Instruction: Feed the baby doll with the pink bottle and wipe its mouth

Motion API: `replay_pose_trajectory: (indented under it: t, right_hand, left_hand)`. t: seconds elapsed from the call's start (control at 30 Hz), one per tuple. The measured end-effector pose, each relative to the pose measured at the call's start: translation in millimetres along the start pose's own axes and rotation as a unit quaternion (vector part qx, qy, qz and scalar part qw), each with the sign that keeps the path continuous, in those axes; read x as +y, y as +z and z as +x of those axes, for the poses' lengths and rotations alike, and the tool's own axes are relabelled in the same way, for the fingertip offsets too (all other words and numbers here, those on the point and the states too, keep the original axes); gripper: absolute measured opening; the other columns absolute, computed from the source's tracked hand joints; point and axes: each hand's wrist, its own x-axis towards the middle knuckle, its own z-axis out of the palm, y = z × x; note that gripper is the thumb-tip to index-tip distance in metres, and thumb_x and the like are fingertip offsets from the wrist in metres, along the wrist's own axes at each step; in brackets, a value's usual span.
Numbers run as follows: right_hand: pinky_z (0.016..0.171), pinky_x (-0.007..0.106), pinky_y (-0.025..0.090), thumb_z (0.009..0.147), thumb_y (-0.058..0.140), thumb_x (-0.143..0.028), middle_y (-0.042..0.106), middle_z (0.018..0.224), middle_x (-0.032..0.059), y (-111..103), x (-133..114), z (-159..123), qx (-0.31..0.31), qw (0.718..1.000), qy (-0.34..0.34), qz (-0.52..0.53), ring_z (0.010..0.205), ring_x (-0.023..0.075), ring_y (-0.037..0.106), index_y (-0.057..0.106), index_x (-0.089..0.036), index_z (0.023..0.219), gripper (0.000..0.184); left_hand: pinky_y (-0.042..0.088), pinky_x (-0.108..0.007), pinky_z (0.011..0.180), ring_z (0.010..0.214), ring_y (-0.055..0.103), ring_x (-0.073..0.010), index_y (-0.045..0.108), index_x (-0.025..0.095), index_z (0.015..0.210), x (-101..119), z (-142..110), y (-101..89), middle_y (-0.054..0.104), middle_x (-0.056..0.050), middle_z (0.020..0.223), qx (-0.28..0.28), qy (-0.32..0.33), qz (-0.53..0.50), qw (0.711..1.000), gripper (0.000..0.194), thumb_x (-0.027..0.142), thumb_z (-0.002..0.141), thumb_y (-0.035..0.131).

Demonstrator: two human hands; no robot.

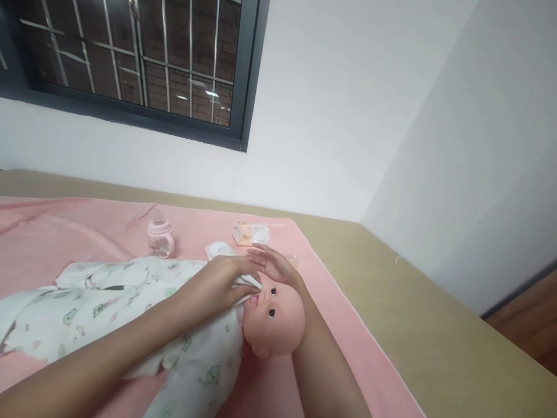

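A baby doll (285,325) lies on its back, its bald head toward the right and its body in white printed clothes (104,307). My left hand (230,281) reaches across the doll's chest and pinches a white wipe or cloth (248,283) against its mouth. Beyond the head, my right hand (272,264) is open, fingers stretched out, with its wrist and forearm alongside the doll's head. Whether that hand touches the doll's cheek cannot be made out.
A pink-topped baby bottle (161,235) with a handle stands behind the doll. An opened soft packet (250,233) lies past my right hand, near a small clear item (292,258). The pink sheet (348,342) covers part of a wooden surface (391,313) along the wall.
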Motion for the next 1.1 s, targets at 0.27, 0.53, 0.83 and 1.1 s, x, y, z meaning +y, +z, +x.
replay_pose_trajectory:
  t: [0.27,0.53,0.83,1.1]
  right_hand:
    - [0.105,0.043,0.041,0.076,0.068,-0.032,0.068,0.105,0.0062,-12.3,4.0,12.6,0.003,1.0,0.019,0.015,0.097,0.0196,0.064,0.062,-0.02,0.108,0.035]
    - [0.109,0.045,0.038,0.076,0.067,-0.034,0.068,0.105,0.0053,-13.3,5.7,12.2,-0.009,1.0,0.013,0.003,0.104,0.0209,0.063,0.063,-0.022,0.105,0.032]
    - [0.105,0.051,0.042,0.074,0.066,-0.04,0.068,0.096,0.0024,-4.2,3.0,5.6,0.02,1.0,0.003,-0.024,0.11,0.0262,0.061,0.063,-0.028,0.098,0.027]
    - [0.107,0.047,0.039,0.072,0.069,-0.042,0.068,0.104,0.0052,2.4,0.3,-1.4,0.016,0.999,-0.018,-0.025,0.116,0.0248,0.057,0.063,-0.027,0.101,0.034]
  left_hand:
    - [0.043,-0.026,0.078,0.085,0.064,-0.0184,0.071,0.02,0.078,9.7,-1.5,3.0,0.072,0.0,0.089,-0.018,-0.03,-0.001,0.999,0.017,0.012,0.075,0.057]
    - [0.043,-0.026,0.075,0.082,0.062,-0.0184,0.07,0.021,0.076,9.7,-1.1,4.3,0.071,0.0,0.087,-0.003,-0.024,0.021,0.999,0.021,0.012,0.077,0.051]
    - [0.042,-0.026,0.074,0.081,0.06,-0.0171,0.069,0.019,0.073,4.4,-1.4,10.9,0.067,-0.002,0.088,0.012,0.001,0.04,0.999,0.025,0.009,0.078,0.047]
    - [0.042,-0.025,0.076,0.083,0.062,-0.0165,0.072,0.021,0.08,0.1,-1.3,-0.8,0.069,0.0,0.086,0.011,0.021,0.017,1.0,0.023,0.014,0.08,0.05]
